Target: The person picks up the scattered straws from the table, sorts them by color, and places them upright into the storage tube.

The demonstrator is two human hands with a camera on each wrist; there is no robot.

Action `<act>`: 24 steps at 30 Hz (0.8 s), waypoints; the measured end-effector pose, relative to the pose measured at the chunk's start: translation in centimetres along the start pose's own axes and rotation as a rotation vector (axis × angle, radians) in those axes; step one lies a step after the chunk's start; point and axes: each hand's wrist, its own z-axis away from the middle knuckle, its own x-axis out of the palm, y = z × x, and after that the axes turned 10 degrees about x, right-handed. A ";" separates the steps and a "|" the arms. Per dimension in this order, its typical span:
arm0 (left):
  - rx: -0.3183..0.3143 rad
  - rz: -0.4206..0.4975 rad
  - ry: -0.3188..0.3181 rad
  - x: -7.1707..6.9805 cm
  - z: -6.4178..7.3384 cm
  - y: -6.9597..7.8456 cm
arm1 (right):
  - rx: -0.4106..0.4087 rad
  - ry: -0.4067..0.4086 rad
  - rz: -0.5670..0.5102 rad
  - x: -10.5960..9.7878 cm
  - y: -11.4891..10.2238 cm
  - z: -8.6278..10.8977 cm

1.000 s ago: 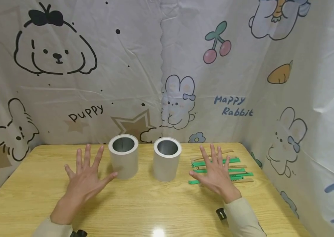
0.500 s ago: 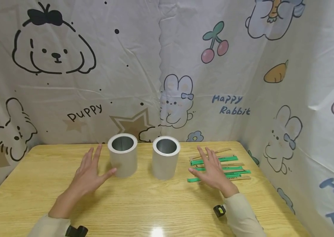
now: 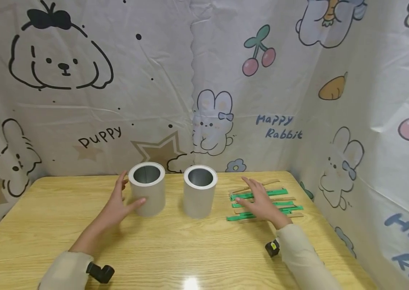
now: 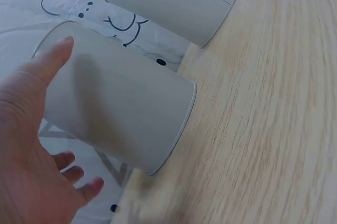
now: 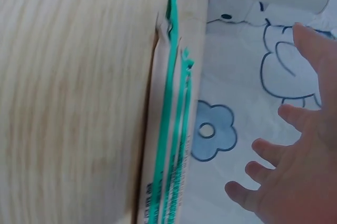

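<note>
A pale grey cylinder with a white rim and dark hollow inside [image 3: 150, 199] stands upright near the table's back edge. My left hand [image 3: 118, 207] is at its left side, thumb in front and fingers towards the back. In the left wrist view, the fingers of the left hand [image 4: 26, 129] are spread beside that cylinder [image 4: 126, 103]; whether the thumb touches it I cannot tell. A second, similar cylinder [image 3: 199, 201] stands to its right. Over several thin green and brown paper-wrapped sticks [image 3: 277, 192] hovers my right hand [image 3: 261, 205], fingers spread, holding nothing.
Both arms reach across a light wooden table [image 3: 175, 249]. A printed cloth [image 3: 161, 60] hangs behind it and along both sides. Each wrist carries a small black camera, the left one [image 3: 101, 273] and the right one [image 3: 272, 247].
My left hand has turned from palm-down with spread fingers to thumb-up, moving right to the left cylinder. The right hand has turned slightly over the sticks. The view has shifted slightly.
</note>
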 end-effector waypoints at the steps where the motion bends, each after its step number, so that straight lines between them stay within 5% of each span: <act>1: -0.009 0.038 -0.001 0.0 -0.1 -0.1 | 0.005 -0.005 -0.009 0.0 0.2 -0.2; 13: -0.090 0.244 -0.029 0.6 -1.0 -1.6 | 0.061 -0.074 -0.147 -0.5 2.4 -2.6; 24: -0.097 0.299 -0.045 1.5 -1.5 -1.6 | 0.174 -0.137 -0.195 -1.7 3.8 -5.2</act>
